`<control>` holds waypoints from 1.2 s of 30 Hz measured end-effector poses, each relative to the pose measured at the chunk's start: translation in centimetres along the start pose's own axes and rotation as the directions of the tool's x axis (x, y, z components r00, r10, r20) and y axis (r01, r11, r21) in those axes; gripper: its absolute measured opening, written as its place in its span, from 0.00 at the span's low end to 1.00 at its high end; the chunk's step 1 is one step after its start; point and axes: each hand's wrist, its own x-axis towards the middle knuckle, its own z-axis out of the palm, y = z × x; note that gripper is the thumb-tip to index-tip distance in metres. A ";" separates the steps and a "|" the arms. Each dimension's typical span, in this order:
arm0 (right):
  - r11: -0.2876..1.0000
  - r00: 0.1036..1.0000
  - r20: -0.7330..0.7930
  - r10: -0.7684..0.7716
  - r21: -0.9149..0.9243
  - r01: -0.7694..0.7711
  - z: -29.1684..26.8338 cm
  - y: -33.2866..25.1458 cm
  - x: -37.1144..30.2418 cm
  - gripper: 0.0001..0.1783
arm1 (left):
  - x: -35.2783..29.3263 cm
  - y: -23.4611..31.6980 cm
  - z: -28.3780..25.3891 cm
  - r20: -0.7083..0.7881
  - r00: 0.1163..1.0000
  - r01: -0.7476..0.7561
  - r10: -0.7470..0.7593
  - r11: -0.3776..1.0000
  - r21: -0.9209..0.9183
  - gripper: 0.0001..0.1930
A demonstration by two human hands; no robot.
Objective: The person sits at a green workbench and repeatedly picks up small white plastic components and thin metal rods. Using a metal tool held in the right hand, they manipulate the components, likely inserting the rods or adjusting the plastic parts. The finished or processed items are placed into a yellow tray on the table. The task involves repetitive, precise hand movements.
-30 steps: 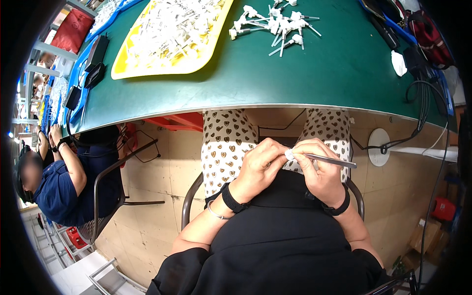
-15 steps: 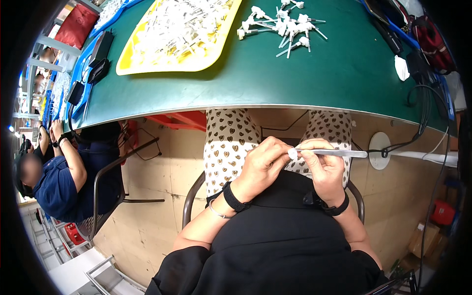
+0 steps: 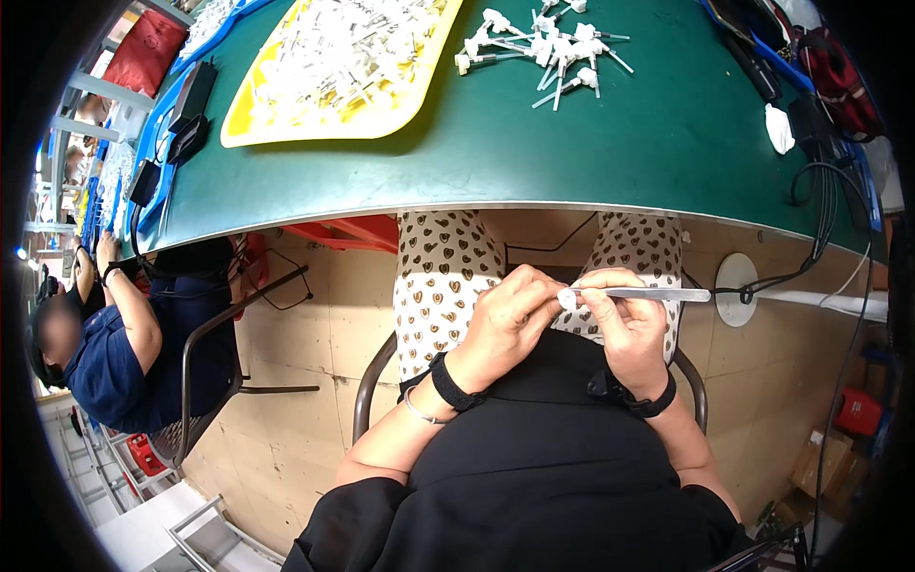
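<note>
My left hand (image 3: pixel 515 315) pinches a small white plastic piece (image 3: pixel 567 299) above my lap. Beside it, my right hand (image 3: pixel 624 319) is closed on silver metal tweezers (image 3: pixel 681 296), whose wide end points off to the right. The tweezers' tips meet the white piece between my fingertips, and the fingers partly hide the contact. On the table beyond lies a loose cluster of white plastic parts with thin clear tubes (image 3: pixel 562 52). To their left, a yellow tray (image 3: pixel 357 135) is heaped with many similar pieces.
The green table's (image 3: pixel 457 181) near edge runs just beyond my knees. Black cables (image 3: pixel 824 205) hang over its right side, near a crumpled white item (image 3: pixel 779 130) and a dark red bag (image 3: pixel 839 86). At left, a person in dark blue (image 3: pixel 119 362) sits at the table.
Hands, white piece and tweezers keep almost the same place and grip. The view has shifted very slightly.
</note>
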 end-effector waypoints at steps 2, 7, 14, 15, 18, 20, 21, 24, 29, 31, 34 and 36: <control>0.999 1.000 0.007 -0.025 -0.024 0.025 -0.1 0.1 0.1 0.04 | 0.0 -0.1 0.1 0.002 1.000 -0.002 0.002 1.000 -0.004 0.10; 0.999 1.000 -0.005 0.002 0.039 -0.002 0.1 -0.2 0.0 0.04 | -0.1 -0.1 0.1 0.005 1.000 0.028 -0.028 0.999 -0.042 0.10; 0.998 0.999 -0.006 -0.039 0.057 0.039 0.1 -0.1 0.0 0.05 | 0.0 0.1 0.4 -0.024 0.998 0.059 -0.060 0.995 -0.075 0.05; 0.998 0.999 -0.001 -0.045 0.041 0.045 0.0 0.0 0.0 0.05 | -0.1 0.0 0.4 -0.024 0.998 0.059 -0.061 0.996 -0.071 0.04; 0.998 0.998 0.004 -0.059 0.015 0.059 0.0 0.1 0.0 0.05 | -0.1 0.0 0.5 -0.026 0.997 0.074 -0.076 0.994 -0.083 0.04; 0.999 0.999 0.002 -0.046 0.018 0.046 -0.1 0.1 0.0 0.05 | -0.1 0.0 0.5 -0.029 0.997 0.069 -0.071 0.995 -0.077 0.04; 0.999 1.000 0.002 -0.028 0.025 0.028 -0.1 0.1 -0.1 0.05 | -0.1 0.0 0.5 -0.031 0.997 0.066 -0.068 0.995 -0.073 0.04; 0.999 1.000 0.002 -0.023 0.044 0.023 -0.1 0.1 -0.1 0.05 | -0.1 0.1 0.5 -0.031 0.997 0.067 -0.069 0.995 -0.071 0.04; 0.997 0.999 0.010 -0.048 0.068 0.047 0.0 0.2 0.0 0.06 | -0.1 -0.1 0.5 -0.035 0.998 0.057 -0.060 0.996 -0.065 0.04; 0.997 0.999 0.012 -0.034 0.073 0.033 -0.1 0.3 -0.1 0.06 | -0.1 -0.1 0.5 -0.036 0.998 0.057 -0.059 0.996 -0.063 0.04; 0.998 1.000 0.020 -0.019 0.061 0.018 -0.2 0.1 -0.1 0.06 | 0.0 0.0 0.4 -0.035 0.997 0.063 -0.066 0.996 -0.063 0.04; 0.998 1.000 0.018 -0.021 0.064 0.020 -0.2 0.3 -0.1 0.06 | 0.0 0.1 0.4 -0.034 0.997 0.069 -0.071 0.995 -0.067 0.04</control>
